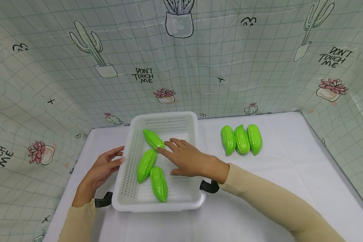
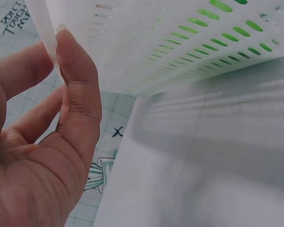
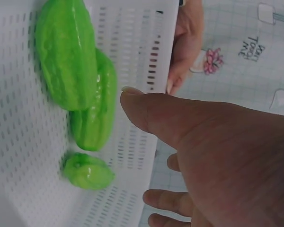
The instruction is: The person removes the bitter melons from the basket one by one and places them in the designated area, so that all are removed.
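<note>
White plastic basket [image 1: 158, 207], perforated: stood on the white-covered table [image 1: 290, 188], nearest side toward the person.
Near gourd [image 1: 159, 185], green, ribbed: lay lengthwise on the basket floor.
Middle gourd [image 1: 146, 166]: lay just beyond it, against the left side, which probably left the right half free.
Left hand [image 1: 101, 169]: outside the basket, fingers relaxed, tips against the left rim, presumably to steady it.
Right hand [image 1: 189, 159]: over the basket, fingers spread and grasping nothing, index tip by the far gourd; contact could not be told.
Far gourd [image 1: 152, 137]: slanted inside, toward the back.
Three gourds [image 1: 242, 140]: on the table, right of the basket, side by side, probably for easy reach.
Printed cloth [image 1: 199, 60]: hung behind, seemingly as a screen.
</note>
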A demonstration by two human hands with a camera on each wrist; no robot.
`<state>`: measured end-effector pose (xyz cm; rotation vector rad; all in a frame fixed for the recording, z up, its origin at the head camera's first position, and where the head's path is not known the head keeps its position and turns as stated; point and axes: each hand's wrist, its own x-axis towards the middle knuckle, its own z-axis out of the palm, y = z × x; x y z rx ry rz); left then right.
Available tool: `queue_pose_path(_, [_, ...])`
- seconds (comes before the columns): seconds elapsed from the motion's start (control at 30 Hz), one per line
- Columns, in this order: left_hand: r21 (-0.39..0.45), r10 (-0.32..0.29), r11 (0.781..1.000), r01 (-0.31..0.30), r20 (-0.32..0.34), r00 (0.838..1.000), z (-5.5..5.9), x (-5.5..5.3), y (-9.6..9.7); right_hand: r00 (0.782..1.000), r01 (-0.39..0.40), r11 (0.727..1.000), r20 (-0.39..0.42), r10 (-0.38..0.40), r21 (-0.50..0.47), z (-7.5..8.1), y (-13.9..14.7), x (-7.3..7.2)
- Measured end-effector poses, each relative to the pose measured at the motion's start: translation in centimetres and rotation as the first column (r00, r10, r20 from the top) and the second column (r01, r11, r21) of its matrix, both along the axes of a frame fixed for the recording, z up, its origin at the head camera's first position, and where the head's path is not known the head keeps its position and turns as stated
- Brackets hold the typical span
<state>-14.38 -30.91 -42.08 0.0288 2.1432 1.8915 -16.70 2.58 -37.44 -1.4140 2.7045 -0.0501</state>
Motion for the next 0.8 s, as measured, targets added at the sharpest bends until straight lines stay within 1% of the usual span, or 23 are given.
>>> queue_pose_path(0.27, [0.003, -0.003, 1.000, 0.003, -0.008, 1.000, -0.1, 0.0, -0.1, 1.000, 0.025, 0.998, 0.011, -0.026, 0.049, -0.5, -1.3, -0.3])
queue_pose_path(0.47, [0.009, 0.008, 1.000, -0.008, 0.002, 1.000, -0.1, 0.0, 0.0, 0.997, 0.050, 0.994, 0.049, -0.054, 0.093, -0.7, -2.3, -0.5])
queue_pose_path(0.8, [-0.001, 0.017, 1.000, -0.017, 0.010, 1.000, 0.0, 0.0, 0.1, 0.995, 0.057, 0.992, 0.071, -0.065, 0.112, -1.4, -3.8, -0.7])
